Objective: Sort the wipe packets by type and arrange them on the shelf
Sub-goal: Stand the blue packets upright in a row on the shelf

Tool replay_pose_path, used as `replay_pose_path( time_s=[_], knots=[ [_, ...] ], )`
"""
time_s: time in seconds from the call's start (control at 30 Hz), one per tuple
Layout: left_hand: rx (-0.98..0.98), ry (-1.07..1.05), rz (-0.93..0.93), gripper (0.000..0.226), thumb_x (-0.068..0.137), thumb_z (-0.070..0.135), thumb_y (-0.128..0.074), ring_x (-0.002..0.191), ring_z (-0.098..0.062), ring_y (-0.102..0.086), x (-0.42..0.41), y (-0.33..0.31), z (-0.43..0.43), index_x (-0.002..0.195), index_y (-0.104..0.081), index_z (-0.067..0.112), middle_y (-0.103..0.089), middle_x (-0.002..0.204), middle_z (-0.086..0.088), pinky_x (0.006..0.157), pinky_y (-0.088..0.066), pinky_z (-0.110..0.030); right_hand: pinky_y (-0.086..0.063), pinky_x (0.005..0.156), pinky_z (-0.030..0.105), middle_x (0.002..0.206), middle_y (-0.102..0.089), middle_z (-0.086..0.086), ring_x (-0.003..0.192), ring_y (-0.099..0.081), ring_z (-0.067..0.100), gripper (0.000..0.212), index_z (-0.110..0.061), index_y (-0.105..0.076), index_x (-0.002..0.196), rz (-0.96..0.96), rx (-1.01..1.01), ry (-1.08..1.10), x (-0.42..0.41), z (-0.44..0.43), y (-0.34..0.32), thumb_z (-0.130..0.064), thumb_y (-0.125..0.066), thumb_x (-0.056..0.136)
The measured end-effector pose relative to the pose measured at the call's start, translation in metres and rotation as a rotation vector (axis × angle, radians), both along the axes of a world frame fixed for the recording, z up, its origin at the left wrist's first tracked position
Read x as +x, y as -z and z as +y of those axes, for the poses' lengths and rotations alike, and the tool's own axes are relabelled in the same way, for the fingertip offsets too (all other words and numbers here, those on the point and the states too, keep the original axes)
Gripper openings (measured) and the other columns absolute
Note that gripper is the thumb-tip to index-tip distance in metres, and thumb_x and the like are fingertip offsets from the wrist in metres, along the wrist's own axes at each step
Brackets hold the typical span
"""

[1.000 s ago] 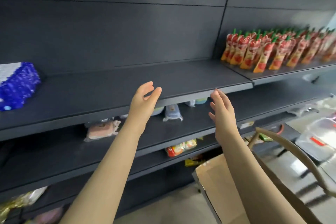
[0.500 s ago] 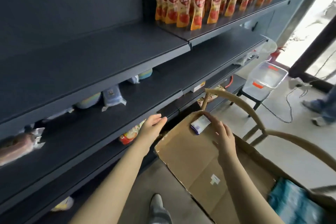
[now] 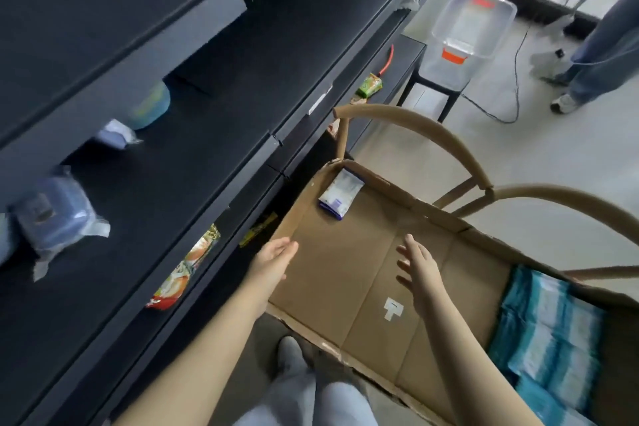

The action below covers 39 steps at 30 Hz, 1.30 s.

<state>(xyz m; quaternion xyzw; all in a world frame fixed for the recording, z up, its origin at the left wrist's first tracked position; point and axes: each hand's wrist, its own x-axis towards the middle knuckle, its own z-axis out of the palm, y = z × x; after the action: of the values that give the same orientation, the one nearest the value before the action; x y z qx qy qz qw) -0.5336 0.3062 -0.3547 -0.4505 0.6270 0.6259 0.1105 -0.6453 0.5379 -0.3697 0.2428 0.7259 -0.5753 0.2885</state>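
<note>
left grip (image 3: 273,261) is hovering open with straight fingers at the left wall of the cardboard box (image 3: 345,290), holding nothing. right grip (image 3: 420,270) is spreading open over the box floor, also holding nothing. a white-and-purple wipe packet (image 3: 340,194) is lying in the box's far corner, ahead of and between the grips. teal packets (image 3: 549,332) are lying right of the right grip. left of the left grip, the dark shelf (image 3: 155,183) is carrying blue wrapped packets (image 3: 57,218).

Nothing legible anywhere: print on the white-and-purple wipe packet (image 3: 340,195) and the teal packets (image 3: 549,332) blurred beyond reading.
</note>
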Motion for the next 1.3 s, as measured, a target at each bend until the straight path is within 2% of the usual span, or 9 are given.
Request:
replay_pose_path(
  time_s=[0.4, 0.53, 0.7, 0.77, 0.9, 1.03, 1.1, 1.23, 1.3],
  knots=[
    [-0.242, 0.186, -0.089, 0.054, 0.098, 0.039, -0.054, 0.131, -0.021, -0.045, -0.193, 0.174, -0.002, 0.148, -0.038, 0.027, -0.044, 0.147, 0.001, 0.097, -0.040, -0.033, -0.047, 0.094, 0.040, 0.124, -0.064, -0.001, 0.112, -0.060, 0.021, 0.041, -0.019, -0.057, 0.128, -0.185, 0.019, 0.043, -0.113, -0.010, 0.189, -0.048, -0.048, 0.100],
    [-0.413, 0.251, -0.080, 0.051, 0.101, 0.030, -0.050, 0.132, -0.021, -0.045, -0.234, 0.217, 0.004, 0.149, -0.037, 0.017, -0.042, 0.149, -0.005, 0.095, -0.040, -0.029, -0.046, 0.081, 0.035, 0.114, -0.068, 0.001, 0.101, -0.062, 0.022, 0.033, -0.018, -0.062, 0.120, -0.199, -0.017, 0.086, -0.128, -0.010, 0.217, -0.043, -0.051, 0.101],
    [-0.512, 0.303, -0.205, 0.064, 0.088, 0.024, -0.070, 0.131, -0.030, -0.043, -0.240, 0.247, 0.015, 0.144, -0.041, 0.011, -0.040, 0.145, -0.012, 0.105, -0.040, -0.040, -0.041, 0.069, 0.031, 0.101, -0.064, 0.003, 0.090, -0.056, 0.021, 0.022, -0.020, -0.064, 0.105, -0.173, -0.107, 0.064, -0.134, -0.012, 0.230, -0.038, -0.052, 0.101],
    [-0.335, 0.192, -0.232, 0.067, 0.088, 0.020, -0.070, 0.128, -0.028, -0.048, -0.234, 0.248, 0.020, 0.145, -0.037, 0.012, -0.043, 0.143, -0.010, 0.099, -0.046, -0.037, -0.045, 0.073, 0.029, 0.108, -0.067, 0.000, 0.093, -0.061, 0.019, 0.024, -0.022, -0.064, 0.115, -0.166, -0.122, 0.030, -0.133, -0.016, 0.227, -0.038, -0.052, 0.101],
    [-0.019, 0.014, -0.186, 0.036, 0.088, 0.019, -0.070, 0.096, -0.016, -0.066, -0.206, 0.234, 0.031, 0.120, -0.056, 0.009, -0.066, 0.120, -0.008, 0.064, -0.049, -0.020, -0.049, 0.090, 0.030, 0.131, -0.062, -0.010, 0.116, -0.061, 0.012, 0.033, -0.033, -0.058, 0.132, -0.094, -0.106, -0.161, -0.128, -0.029, 0.214, -0.042, -0.049, 0.102],
    [0.127, 0.038, -0.118, 0.037, 0.087, 0.026, -0.071, 0.095, -0.013, -0.068, -0.164, 0.201, 0.041, 0.118, -0.052, 0.022, -0.068, 0.115, 0.000, 0.075, -0.053, -0.025, -0.042, 0.105, 0.033, 0.142, -0.052, -0.023, 0.133, -0.048, 0.004, 0.044, -0.050, -0.048, 0.139, -0.061, -0.209, -0.403, -0.113, -0.047, 0.181, -0.063, -0.038, 0.098],
    [0.135, 0.079, -0.082, 0.042, 0.086, 0.032, -0.072, 0.097, -0.008, -0.067, -0.139, 0.175, 0.047, 0.120, -0.048, 0.028, -0.066, 0.114, 0.006, 0.077, -0.054, -0.024, -0.042, 0.104, 0.032, 0.138, -0.055, -0.026, 0.130, -0.050, 0.000, 0.042, -0.060, -0.051, 0.130, -0.060, -0.323, -0.494, -0.100, -0.061, 0.152, -0.073, -0.035, 0.093],
    [0.031, 0.054, 0.106, 0.049, 0.082, 0.037, -0.076, 0.102, 0.003, -0.062, -0.075, 0.116, 0.059, 0.119, -0.045, 0.035, -0.063, 0.113, 0.015, 0.082, -0.052, -0.019, -0.050, 0.091, 0.045, 0.117, -0.063, 0.011, 0.103, -0.063, 0.027, 0.036, -0.045, -0.061, 0.111, 0.009, -0.410, -0.531, -0.052, -0.085, 0.096, -0.068, -0.042, 0.092],
    [-0.043, -0.012, 0.160, 0.053, 0.078, 0.044, -0.074, 0.102, 0.005, -0.062, -0.035, 0.080, 0.059, 0.122, -0.046, 0.035, -0.064, 0.114, 0.016, 0.080, -0.051, -0.014, -0.048, 0.099, 0.041, 0.129, -0.063, -0.006, 0.116, -0.061, 0.017, 0.041, -0.044, -0.053, 0.135, 0.046, -0.463, -0.550, -0.016, -0.093, 0.069, -0.059, -0.044, 0.097]
  ],
)
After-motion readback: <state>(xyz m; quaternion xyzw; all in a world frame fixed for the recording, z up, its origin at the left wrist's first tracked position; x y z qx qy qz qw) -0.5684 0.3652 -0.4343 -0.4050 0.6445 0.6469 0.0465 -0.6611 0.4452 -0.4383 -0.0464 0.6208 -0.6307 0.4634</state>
